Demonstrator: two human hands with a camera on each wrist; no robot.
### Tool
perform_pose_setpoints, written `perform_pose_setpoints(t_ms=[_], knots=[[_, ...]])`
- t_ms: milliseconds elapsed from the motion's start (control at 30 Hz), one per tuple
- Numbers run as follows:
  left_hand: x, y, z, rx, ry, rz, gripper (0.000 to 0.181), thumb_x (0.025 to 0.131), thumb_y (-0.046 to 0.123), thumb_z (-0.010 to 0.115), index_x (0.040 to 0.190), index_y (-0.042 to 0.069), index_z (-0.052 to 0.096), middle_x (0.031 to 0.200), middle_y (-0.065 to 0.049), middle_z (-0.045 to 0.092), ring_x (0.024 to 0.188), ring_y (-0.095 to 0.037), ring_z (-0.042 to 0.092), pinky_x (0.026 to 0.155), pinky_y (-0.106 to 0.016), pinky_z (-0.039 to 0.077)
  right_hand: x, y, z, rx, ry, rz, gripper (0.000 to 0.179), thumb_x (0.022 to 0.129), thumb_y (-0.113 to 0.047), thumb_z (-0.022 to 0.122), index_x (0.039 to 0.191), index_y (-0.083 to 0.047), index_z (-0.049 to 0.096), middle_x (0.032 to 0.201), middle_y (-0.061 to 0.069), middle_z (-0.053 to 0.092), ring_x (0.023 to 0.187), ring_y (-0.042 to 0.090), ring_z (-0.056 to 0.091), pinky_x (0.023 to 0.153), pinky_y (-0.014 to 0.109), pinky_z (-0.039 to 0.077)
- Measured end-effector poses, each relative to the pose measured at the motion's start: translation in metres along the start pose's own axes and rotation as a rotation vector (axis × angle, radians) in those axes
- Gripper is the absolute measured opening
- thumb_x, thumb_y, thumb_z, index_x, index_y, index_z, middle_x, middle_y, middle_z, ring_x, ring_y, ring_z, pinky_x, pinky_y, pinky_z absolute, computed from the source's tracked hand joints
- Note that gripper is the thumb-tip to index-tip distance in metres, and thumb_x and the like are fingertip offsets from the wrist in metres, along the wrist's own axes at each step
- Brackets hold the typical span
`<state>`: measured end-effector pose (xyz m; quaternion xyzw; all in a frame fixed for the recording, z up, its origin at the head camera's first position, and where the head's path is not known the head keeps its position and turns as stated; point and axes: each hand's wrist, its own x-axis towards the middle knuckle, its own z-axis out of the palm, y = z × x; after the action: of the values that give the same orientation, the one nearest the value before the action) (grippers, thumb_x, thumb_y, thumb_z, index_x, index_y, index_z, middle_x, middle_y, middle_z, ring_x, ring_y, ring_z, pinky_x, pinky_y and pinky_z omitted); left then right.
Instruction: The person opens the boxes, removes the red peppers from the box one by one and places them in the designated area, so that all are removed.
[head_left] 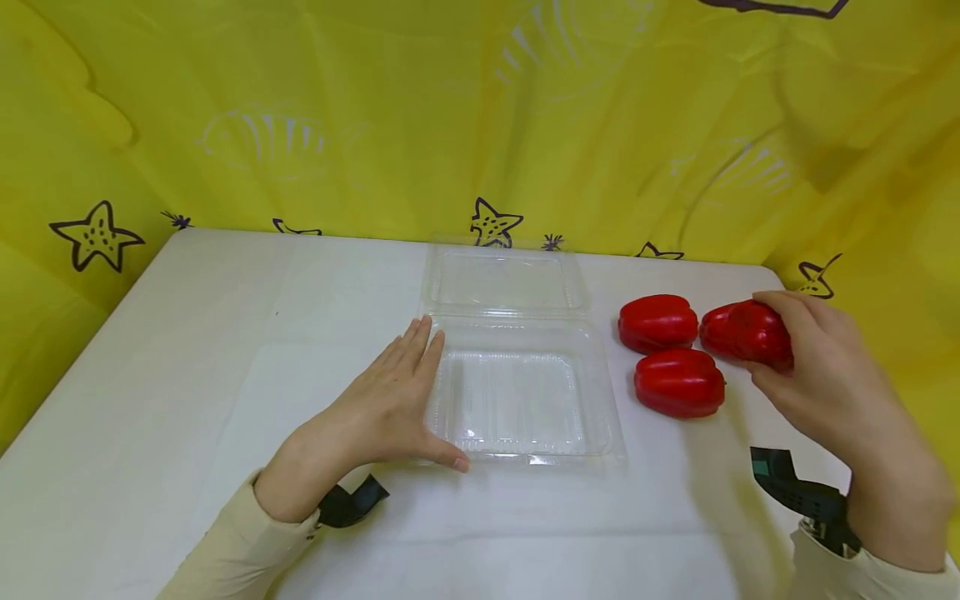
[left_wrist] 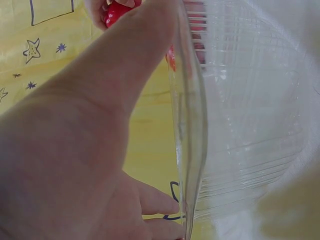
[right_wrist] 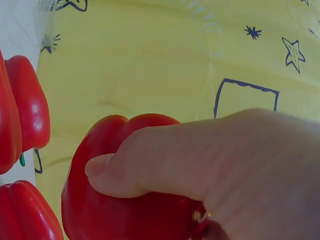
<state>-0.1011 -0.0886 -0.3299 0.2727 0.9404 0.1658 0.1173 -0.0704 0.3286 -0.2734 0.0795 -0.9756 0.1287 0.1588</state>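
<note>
My right hand (head_left: pixel 840 383) grips a red bell pepper (head_left: pixel 761 337) at the right of the table, with the thumb (right_wrist: pixel 130 170) laid across its side in the right wrist view. Partly behind it in the head view is another red bell pepper (head_left: pixel 717 329). Two more red bell peppers, a rear one (head_left: pixel 657 323) and a front one (head_left: pixel 679 383), lie to its left. My left hand (head_left: pixel 382 408), fingers extended and thumb spread, rests at the left edge of a clear plastic clamshell container (head_left: pixel 517 404). The container lies unfolded, its lid (head_left: pixel 504 282) toward the back.
A white-covered table (head_left: pixel 187 367) bears everything. Yellow cloth (head_left: pixel 390 108) printed with starfish and fish hangs behind it and along both sides. The peppers sit just right of the container.
</note>
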Motion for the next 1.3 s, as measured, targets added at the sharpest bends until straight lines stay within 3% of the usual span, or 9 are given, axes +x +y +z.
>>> perform_pose_setpoints(t_ms=[133,367,733,1067,1300], knots=[[0.0,0.0,0.0,0.003,0.009,0.001,0.144,0.056,0.075,0.081,0.157,-0.003,0.014,0.165,-0.024,0.001,0.155,-0.034,0.001,0.126,-0.048,0.012,-0.002,0.006,-0.001,-0.008,-0.007,0.019,0.073,0.065,0.012,0.076,0.132,0.008,0.047,0.126,0.036,0.047,0.109,0.056,0.038,0.08,0.072,0.041],[0.0,0.0,0.001,0.006,0.014,0.006,0.143,0.056,0.074,0.081,0.156,-0.004,0.015,0.165,-0.025,0.003,0.155,-0.035,0.002,0.126,-0.049,0.013,-0.004,0.012,-0.002,-0.025,-0.115,0.107,0.074,0.068,0.011,0.078,0.133,0.009,0.044,0.126,0.038,0.042,0.108,0.058,0.034,0.077,0.075,0.043],[0.001,0.0,0.001,0.008,0.008,0.005,0.143,0.057,0.075,0.081,0.156,-0.004,0.015,0.165,-0.025,0.001,0.155,-0.035,0.002,0.126,-0.049,0.013,-0.002,0.027,0.005,-0.058,-0.156,0.078,0.067,0.065,0.008,0.079,0.125,0.01,0.051,0.118,0.037,0.049,0.101,0.056,0.039,0.077,0.072,0.045],[0.0,0.0,0.0,0.011,0.013,0.017,0.143,0.057,0.074,0.082,0.156,-0.005,0.014,0.165,-0.025,0.002,0.155,-0.036,0.002,0.125,-0.05,0.014,-0.002,0.04,0.013,-0.023,-0.276,0.106,0.073,0.063,0.007,0.083,0.129,0.01,0.051,0.117,0.038,0.051,0.098,0.055,0.045,0.07,0.066,0.055],[0.0,0.001,0.0,0.004,0.011,0.01,0.143,0.057,0.073,0.082,0.156,-0.004,0.014,0.165,-0.025,0.001,0.155,-0.036,0.002,0.126,-0.05,0.013,0.0,0.046,0.016,0.005,-0.356,0.141,0.074,0.065,0.006,0.081,0.132,0.01,0.05,0.123,0.039,0.043,0.106,0.057,0.038,0.07,0.065,0.055]])
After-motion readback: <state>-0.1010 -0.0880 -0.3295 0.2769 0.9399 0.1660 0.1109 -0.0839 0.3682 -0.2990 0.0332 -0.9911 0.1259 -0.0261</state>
